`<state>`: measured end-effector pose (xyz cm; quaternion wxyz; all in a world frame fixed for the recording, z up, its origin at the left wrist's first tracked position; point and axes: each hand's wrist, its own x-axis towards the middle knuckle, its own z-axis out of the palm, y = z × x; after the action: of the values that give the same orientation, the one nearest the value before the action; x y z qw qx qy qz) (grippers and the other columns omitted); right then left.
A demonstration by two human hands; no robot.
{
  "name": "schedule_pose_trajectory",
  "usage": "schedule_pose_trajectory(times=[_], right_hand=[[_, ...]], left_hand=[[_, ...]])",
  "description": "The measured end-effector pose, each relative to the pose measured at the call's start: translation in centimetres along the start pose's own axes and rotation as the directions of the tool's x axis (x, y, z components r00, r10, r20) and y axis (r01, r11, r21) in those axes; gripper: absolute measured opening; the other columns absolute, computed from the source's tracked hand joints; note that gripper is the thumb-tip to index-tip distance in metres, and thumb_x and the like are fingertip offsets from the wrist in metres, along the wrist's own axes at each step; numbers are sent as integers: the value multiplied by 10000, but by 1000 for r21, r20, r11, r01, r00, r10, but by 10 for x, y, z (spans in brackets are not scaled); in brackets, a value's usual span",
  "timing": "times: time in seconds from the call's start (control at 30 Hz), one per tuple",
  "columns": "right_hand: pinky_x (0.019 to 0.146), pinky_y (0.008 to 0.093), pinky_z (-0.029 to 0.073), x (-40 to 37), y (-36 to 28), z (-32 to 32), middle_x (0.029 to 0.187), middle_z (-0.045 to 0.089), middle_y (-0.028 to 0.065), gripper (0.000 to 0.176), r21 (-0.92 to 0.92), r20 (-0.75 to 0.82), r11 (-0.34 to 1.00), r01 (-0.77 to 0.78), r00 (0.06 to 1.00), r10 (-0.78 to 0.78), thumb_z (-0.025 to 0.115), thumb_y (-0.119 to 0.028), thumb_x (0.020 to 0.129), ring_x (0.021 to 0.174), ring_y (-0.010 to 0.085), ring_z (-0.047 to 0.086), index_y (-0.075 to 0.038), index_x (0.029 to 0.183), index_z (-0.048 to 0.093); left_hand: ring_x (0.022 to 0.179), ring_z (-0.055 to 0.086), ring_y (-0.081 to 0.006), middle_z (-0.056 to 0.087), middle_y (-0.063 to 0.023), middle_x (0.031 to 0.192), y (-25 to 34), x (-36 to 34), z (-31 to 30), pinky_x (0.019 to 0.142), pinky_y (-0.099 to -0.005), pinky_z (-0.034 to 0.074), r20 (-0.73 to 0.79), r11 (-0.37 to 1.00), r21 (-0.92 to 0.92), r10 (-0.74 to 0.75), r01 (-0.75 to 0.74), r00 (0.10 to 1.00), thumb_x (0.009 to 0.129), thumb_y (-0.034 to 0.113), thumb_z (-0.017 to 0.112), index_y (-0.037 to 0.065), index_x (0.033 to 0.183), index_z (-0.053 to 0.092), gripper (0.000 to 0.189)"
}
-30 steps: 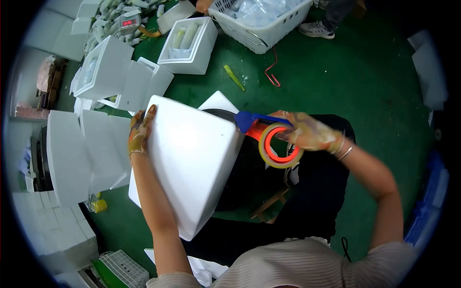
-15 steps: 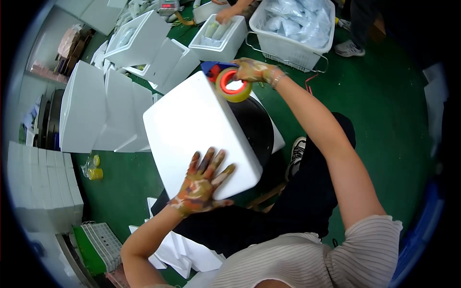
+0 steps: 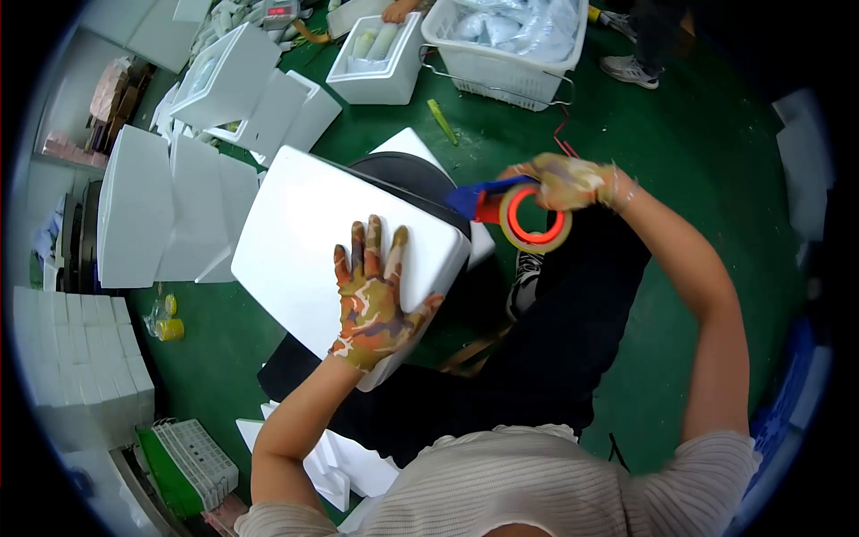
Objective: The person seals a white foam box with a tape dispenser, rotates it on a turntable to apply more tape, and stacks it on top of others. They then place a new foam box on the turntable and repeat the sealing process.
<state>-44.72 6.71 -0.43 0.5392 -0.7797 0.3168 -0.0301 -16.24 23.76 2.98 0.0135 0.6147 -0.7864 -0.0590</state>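
1. Box of white foam [image 3: 309,210], in the head view, lies tilted in front of the person, partly over a black round object [image 3: 412,172]. The left hand and forearm cover part of its near side; its underside is hidden.
2. Left hand [image 3: 371,309], in a camouflage-patterned glove, has its grip released: it is spread flat on the upper face, thumb towards the near right edge.
3. Right hand [image 3: 568,183], gloved alike, has its grip clenched round a blue-and-red tape dispenser [image 3: 472,200] by the box's right corner. Fingers hide its handle; whether it touches the foam, I cannot tell. Its tape roll [image 3: 543,245] has an orange core; no loose strip can be made out.
4. White foam piece [image 3: 407,143] juts out behind the black round object, mostly covered.
5. Farther off, a white basket [image 3: 492,79] of clear bags and a co-worker's hand [image 3: 400,11] are cut off by the top edge.
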Motion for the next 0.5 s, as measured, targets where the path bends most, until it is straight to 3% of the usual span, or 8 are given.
schedule_pose_trajectory(times=[0.03,0.1,0.13,0.17,0.23,0.33,0.43,0.5], right_hand=[[604,287,444,-22,-3,4,818,609,85,469,-69,-81,997,15,997,-20,449,24,720,651,116,492,-2,1172,574],[653,290,467,-36,60,19,902,637,160,492,-435,-79,838,330,913,-400,441,17,720,679,179,539,12,1198,559],[673,299,483,-57,13,22,940,640,202,515,-167,-182,986,12,982,-43,446,1,723,698,226,573,27,1230,534],[675,310,492,-65,4,26,928,647,200,516,-152,-188,986,-69,981,39,447,2,727,699,229,596,44,1235,524],[647,319,489,-70,28,40,858,642,202,530,-141,-332,980,140,926,-181,452,10,729,675,237,600,27,1254,519],[609,327,480,-88,28,54,764,628,190,551,-258,-354,961,97,916,-187,453,20,726,618,229,580,9,1274,511],[580,327,470,-111,-1,56,703,603,182,559,-185,-332,977,-103,943,37,459,23,728,577,218,562,-6,1284,506],[557,332,461,-118,11,56,658,579,171,554,-167,-356,981,-99,934,33,463,21,731,545,211,550,-15,1282,512]], left_hand=[[1390,149,-458,217,-294,1473,5,4,3,1095,-567,103,-3,1000,-1,8,-8,1000,746,453,684,6,1426,306,896],[1386,154,-463,219,-299,1469,13,18,10,1089,-572,114,-53,1000,22,16,-15,998,772,444,666,4,1428,297,872],[1382,158,-466,218,-299,1469,15,26,12,1084,-575,127,-85,999,17,45,-44,995,793,441,647,6,1429,294,847],[1383,159,-463,216,-291,1474,18,34,15,1082,-573,136,-95,999,35,43,-40,995,804,442,633,9,1428,296,831],[1387,163,-449,216,-272,1483,20,49,21,1082,-569,146,-144,997,45,66,-60,987,817,442,618,18,1432,293,815],[1396,177,-417,223,-240,1497,22,80,25,1083,-563,165,-190,998,63,33,-21,981,843,451,590,77,1447,291,771],[1390,209,-402,276,-214,1485,12,120,33,1087,-568,149,-268,994,106,43,-15,962,890,476,496,128,1445,317,679],[1392,221,-380,306,-189,1480,3,150,36,1090,-563,142,-265,992,126,6,28,964,906,492,461,174,1438,343,631]])
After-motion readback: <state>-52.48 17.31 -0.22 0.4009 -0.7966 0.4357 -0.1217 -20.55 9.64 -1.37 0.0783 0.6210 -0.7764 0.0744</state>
